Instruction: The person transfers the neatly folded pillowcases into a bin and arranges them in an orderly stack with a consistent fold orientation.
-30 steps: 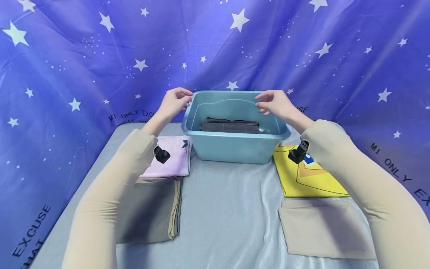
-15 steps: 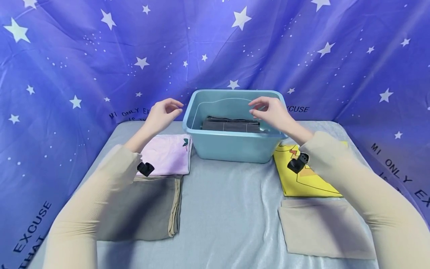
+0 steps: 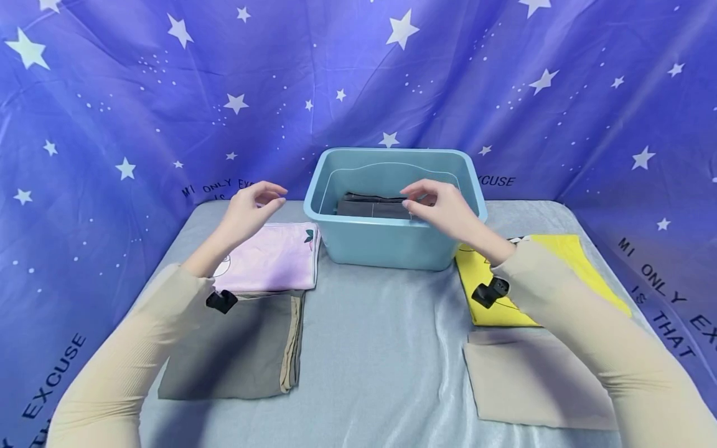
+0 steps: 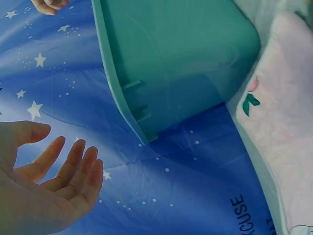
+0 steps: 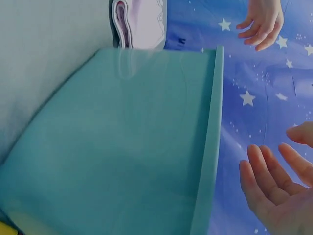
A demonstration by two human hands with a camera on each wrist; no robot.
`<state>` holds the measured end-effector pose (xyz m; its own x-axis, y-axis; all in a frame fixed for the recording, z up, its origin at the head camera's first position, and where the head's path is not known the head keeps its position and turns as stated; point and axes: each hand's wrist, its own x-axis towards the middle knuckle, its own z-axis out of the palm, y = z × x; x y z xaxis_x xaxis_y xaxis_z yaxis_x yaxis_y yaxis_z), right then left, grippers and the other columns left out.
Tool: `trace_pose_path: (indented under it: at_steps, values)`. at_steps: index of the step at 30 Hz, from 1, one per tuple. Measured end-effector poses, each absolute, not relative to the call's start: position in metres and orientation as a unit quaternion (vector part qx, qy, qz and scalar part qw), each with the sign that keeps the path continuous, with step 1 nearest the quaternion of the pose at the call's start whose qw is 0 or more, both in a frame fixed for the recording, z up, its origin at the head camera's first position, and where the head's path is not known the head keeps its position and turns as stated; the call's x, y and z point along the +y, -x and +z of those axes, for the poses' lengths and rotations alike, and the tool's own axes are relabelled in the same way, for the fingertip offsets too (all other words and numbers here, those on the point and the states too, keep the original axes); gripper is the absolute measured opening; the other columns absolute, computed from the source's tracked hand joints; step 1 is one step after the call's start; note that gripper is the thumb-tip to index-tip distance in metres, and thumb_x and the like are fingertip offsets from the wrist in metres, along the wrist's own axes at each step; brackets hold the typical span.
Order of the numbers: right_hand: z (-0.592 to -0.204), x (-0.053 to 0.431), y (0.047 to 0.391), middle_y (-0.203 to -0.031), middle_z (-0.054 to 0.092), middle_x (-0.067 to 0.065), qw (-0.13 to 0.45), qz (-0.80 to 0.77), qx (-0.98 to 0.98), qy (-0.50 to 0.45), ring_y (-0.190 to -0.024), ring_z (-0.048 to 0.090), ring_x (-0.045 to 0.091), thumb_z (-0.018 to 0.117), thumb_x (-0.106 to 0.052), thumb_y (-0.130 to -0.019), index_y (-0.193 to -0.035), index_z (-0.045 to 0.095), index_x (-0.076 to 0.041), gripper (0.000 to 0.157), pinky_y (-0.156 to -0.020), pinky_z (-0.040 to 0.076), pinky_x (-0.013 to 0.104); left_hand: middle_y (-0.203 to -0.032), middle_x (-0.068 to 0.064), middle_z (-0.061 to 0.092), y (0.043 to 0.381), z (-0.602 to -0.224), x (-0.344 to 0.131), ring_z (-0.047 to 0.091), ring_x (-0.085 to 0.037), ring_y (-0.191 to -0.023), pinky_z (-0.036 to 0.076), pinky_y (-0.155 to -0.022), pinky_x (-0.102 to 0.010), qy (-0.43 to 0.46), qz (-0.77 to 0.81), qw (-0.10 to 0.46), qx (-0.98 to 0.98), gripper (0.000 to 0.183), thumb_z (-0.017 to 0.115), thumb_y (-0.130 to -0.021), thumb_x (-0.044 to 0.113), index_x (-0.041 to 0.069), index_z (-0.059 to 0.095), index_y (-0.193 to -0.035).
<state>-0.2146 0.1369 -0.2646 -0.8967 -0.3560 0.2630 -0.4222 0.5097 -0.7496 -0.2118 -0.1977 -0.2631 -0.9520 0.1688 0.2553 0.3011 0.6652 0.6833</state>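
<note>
A teal plastic bin stands at the back of the bed-like surface, with a folded dark grey cloth inside it. My left hand hovers left of the bin, over the folded pink cloth, its fingers loosely bent and holding nothing. In the left wrist view the left palm shows bare, apart from the bin's rim. My right hand is over the bin's front right rim in the head view, fingers relaxed around air. The right wrist view shows that hand with nothing in it.
A folded grey-brown cloth lies at the front left. On the right are a folded yellow cloth with a printed pattern and a folded beige cloth. A blue star-patterned curtain closes off the back and sides.
My left hand has drawn away from the bin's left rim, moving left and toward me. My right hand has come down and slightly left, toward the bin's front. The bin and cloths stay put.
</note>
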Motion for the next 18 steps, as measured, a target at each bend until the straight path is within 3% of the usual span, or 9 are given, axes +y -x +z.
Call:
trace_pose_path:
  at_steps: [9,18]
  values:
    - [-0.28,0.123,0.204,-0.094,0.063,0.007,0.049,0.449,-0.854,-0.257,-0.079,0.06,0.015,0.059,-0.017,-0.084,-0.104,0.062,-0.008,0.022,-0.071,0.047,0.027,-0.104,-0.02,0.06,0.203,-0.277,-0.216,0.055,-0.029,-0.089,0.043,-0.077,-0.039,0.124,-0.391,0.081,-0.908,0.028,0.051,-0.089,0.018,0.0,0.056,-0.11]
    - [-0.291,0.108,0.196,-0.091,0.064,0.007,0.027,0.465,-0.843,-0.269,-0.075,0.06,0.018,0.06,-0.016,-0.084,-0.102,0.063,-0.007,0.021,-0.07,0.047,0.029,-0.103,-0.022,0.059,0.199,-0.29,-0.232,0.055,-0.031,-0.09,0.043,-0.079,-0.043,0.124,-0.382,0.07,-0.913,0.029,0.05,-0.09,0.016,-0.002,0.055,-0.111]
